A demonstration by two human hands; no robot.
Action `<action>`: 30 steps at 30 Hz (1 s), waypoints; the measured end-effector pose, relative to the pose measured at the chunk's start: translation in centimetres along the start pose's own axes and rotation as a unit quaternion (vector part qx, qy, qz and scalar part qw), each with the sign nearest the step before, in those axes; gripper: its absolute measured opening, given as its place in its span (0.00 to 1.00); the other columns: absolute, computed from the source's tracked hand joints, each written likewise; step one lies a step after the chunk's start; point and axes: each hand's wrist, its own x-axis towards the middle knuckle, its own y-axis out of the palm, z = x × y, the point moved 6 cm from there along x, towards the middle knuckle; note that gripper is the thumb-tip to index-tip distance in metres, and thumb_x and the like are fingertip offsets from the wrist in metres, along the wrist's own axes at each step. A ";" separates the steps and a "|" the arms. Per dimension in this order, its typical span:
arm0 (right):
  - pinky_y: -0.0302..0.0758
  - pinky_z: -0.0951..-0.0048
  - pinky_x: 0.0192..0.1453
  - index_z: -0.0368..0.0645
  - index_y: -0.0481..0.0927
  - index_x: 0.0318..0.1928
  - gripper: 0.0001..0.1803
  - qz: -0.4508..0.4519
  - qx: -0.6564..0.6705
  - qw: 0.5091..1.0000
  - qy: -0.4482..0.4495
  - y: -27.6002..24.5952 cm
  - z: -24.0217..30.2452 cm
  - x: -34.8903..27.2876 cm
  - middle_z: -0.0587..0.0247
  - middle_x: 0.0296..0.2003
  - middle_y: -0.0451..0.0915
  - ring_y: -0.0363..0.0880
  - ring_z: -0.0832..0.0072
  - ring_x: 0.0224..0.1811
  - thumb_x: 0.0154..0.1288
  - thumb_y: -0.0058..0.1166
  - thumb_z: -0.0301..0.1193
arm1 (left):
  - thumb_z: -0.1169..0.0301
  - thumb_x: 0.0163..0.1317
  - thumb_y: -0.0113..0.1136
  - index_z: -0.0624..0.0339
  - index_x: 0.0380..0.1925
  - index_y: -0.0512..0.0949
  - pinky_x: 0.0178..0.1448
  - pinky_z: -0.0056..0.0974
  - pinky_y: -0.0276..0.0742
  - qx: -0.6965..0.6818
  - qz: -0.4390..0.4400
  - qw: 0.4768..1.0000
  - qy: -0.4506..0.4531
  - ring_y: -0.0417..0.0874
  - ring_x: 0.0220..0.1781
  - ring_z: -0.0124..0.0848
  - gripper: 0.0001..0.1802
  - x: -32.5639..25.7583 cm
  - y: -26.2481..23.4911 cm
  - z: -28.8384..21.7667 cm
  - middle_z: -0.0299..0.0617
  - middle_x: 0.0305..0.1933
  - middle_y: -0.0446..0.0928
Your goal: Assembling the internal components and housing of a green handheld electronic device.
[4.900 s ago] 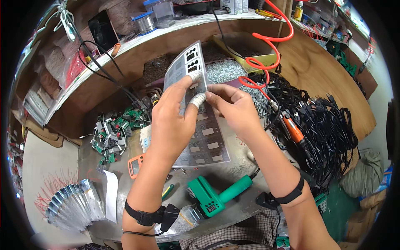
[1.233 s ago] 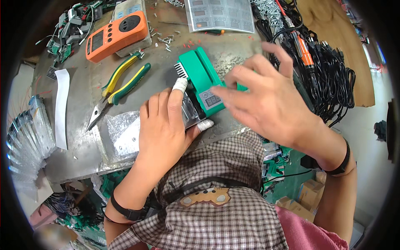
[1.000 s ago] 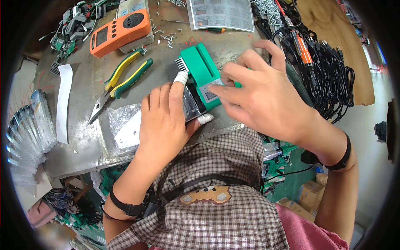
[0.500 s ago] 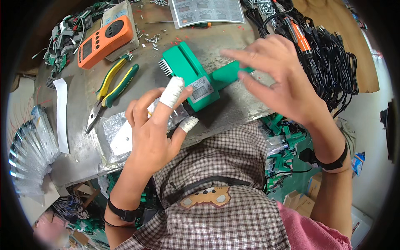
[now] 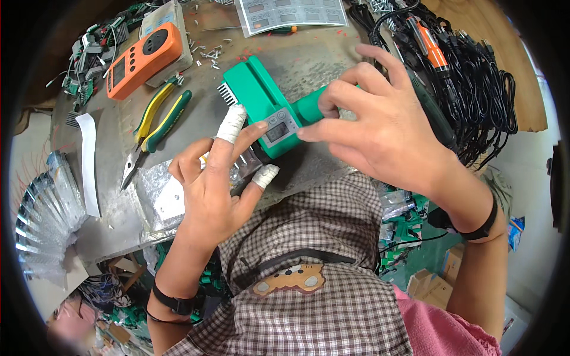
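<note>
Green heat tool [image 5: 267, 110] lay on the metal bench just ahead of both hands, its long axis running from the comb-like nozzle at the far left to the handle at the right. Right hand [image 5: 386, 127] was nearer: fingers curled loosely over the handle, grasping it. Left hand [image 5: 217, 178] was open, fingers spread, bandaged fingertips beside the tool's small display, holding nothing that I could see. Yellow-green pliers [image 5: 155, 127] and an orange meter [image 5: 142, 59] lay farther left.
</note>
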 end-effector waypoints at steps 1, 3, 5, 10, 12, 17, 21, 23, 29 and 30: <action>0.64 0.48 0.70 0.57 0.88 0.42 0.21 0.025 -0.037 0.999 -0.013 0.0 0.2 0.1 0.72 0.38 0.76 0.75 0.69 0.48 0.42 0.66 0.27 | 0.62 0.55 0.73 0.66 0.73 0.57 0.66 0.39 0.51 -0.010 -0.003 1.000 -0.005 0.67 0.55 0.33 0.50 0.2 0.0 0.2 0.32 0.61 0.82; 0.65 0.49 0.70 0.56 0.88 0.41 0.19 0.035 -0.015 0.999 -0.009 0.1 -0.6 -0.4 0.71 0.38 0.77 0.76 0.68 0.48 0.45 0.66 0.26 | 0.61 0.55 0.73 0.65 0.73 0.58 0.66 0.39 0.51 -0.019 -0.007 1.000 -0.008 0.66 0.56 0.33 0.49 0.2 -0.3 0.1 0.32 0.60 0.82; 0.65 0.49 0.70 0.54 0.87 0.41 0.17 0.043 0.008 0.999 -0.014 -0.3 -1.3 -0.4 0.70 0.38 0.78 0.77 0.68 0.48 0.47 0.65 0.25 | 0.58 0.56 0.72 0.64 0.71 0.62 0.66 0.40 0.51 0.024 0.000 1.000 0.007 0.67 0.58 0.34 0.47 0.4 -0.6 -0.4 0.32 0.60 0.82; 0.74 0.63 0.56 0.44 0.87 0.43 0.13 -0.068 0.130 0.981 0.130 -2.1 -4.0 -1.7 0.62 0.35 0.81 0.79 0.62 0.41 0.58 0.60 0.18 | 0.54 0.57 0.71 0.64 0.69 0.67 0.65 0.42 0.53 0.061 -0.001 0.997 0.042 0.69 0.60 0.37 0.44 3.6 -1.3 -2.2 0.34 0.64 0.79; 0.74 0.65 0.45 0.46 0.86 0.45 0.14 -0.093 0.087 0.986 0.103 -2.3 -4.3 -3.5 0.64 0.35 0.78 0.77 0.63 0.40 0.57 0.61 0.21 | 0.54 0.56 0.71 0.63 0.67 0.69 0.65 0.43 0.54 0.018 0.014 0.998 0.062 0.71 0.60 0.40 0.42 4.8 -1.7 -2.2 0.38 0.64 0.78; 0.72 0.61 0.60 0.46 0.75 0.63 0.30 -0.072 0.049 0.936 0.341 -2.3 -9.2 -10.0 0.54 0.49 0.74 0.73 0.56 0.53 0.58 0.63 0.24 | 0.62 0.53 0.70 0.68 0.67 0.63 0.62 0.53 0.67 0.008 0.101 0.990 0.094 0.74 0.60 0.51 0.44 10.1 1.9 -6.1 0.55 0.60 0.76; 0.71 0.59 0.62 0.52 0.66 0.73 0.46 0.043 0.044 0.891 0.451 -1.7 -11.1 -16.5 0.52 0.52 0.70 0.71 0.53 0.56 0.51 0.71 0.27 | 0.65 0.57 0.65 0.73 0.58 0.64 0.48 0.55 0.77 0.041 0.223 0.974 0.007 0.83 0.47 0.59 0.34 12.7 7.5 -5.6 0.62 0.47 0.80; 0.73 0.63 0.55 0.52 0.74 0.68 0.40 -0.046 0.093 0.882 0.459 -2.0 -11.6 -17.6 0.57 0.44 0.71 0.73 0.58 0.49 0.51 0.71 0.27 | 0.65 0.59 0.63 0.70 0.53 0.65 0.41 0.58 0.78 -0.029 0.261 0.965 -0.014 0.84 0.39 0.63 0.28 13.5 7.4 -5.6 0.64 0.37 0.81; 0.74 0.69 0.49 0.49 0.79 0.64 0.37 -0.233 0.096 0.868 0.429 -2.9 -10.4 -18.6 0.58 0.38 0.73 0.75 0.65 0.40 0.49 0.73 0.25 | 0.67 0.61 0.62 0.63 0.52 0.67 0.43 0.54 0.77 -0.088 0.171 0.978 -0.077 0.83 0.38 0.59 0.23 13.9 -3.0 -7.1 0.61 0.33 0.81; 0.74 0.68 0.49 0.45 0.78 0.64 0.37 -0.257 0.121 0.864 0.416 -2.9 -10.3 -18.6 0.58 0.38 0.73 0.75 0.65 0.40 0.50 0.74 0.28 | 0.68 0.61 0.61 0.63 0.52 0.68 0.42 0.52 0.77 -0.087 0.148 0.982 -0.082 0.84 0.36 0.56 0.22 13.4 -4.5 -7.4 0.59 0.32 0.81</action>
